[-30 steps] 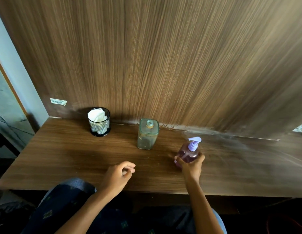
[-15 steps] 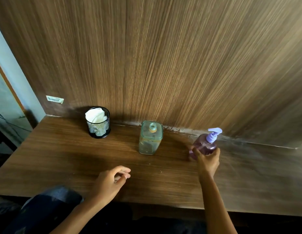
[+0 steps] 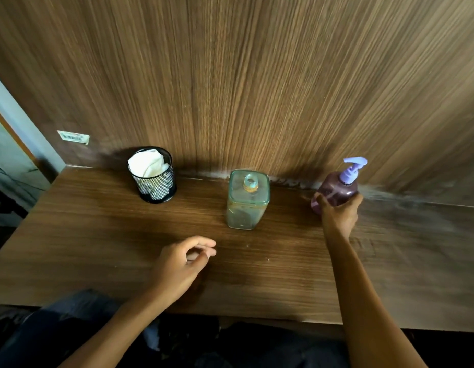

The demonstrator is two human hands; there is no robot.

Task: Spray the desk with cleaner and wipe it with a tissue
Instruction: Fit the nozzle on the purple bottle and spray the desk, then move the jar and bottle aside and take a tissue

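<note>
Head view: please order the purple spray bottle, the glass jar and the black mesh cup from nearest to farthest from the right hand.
1. The purple spray bottle: gripped by the right hand, at the back right of the desk.
2. The glass jar: to the hand's left, mid-desk near the wall.
3. The black mesh cup: farthest left, holding white tissue.

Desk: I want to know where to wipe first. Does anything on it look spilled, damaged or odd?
No spill shows. A whitish, chipped-looking strip runs along the back edge of the desk behind the jar, and a dull grey haze covers the desk right of the bottle, which the right hand grips.
</note>
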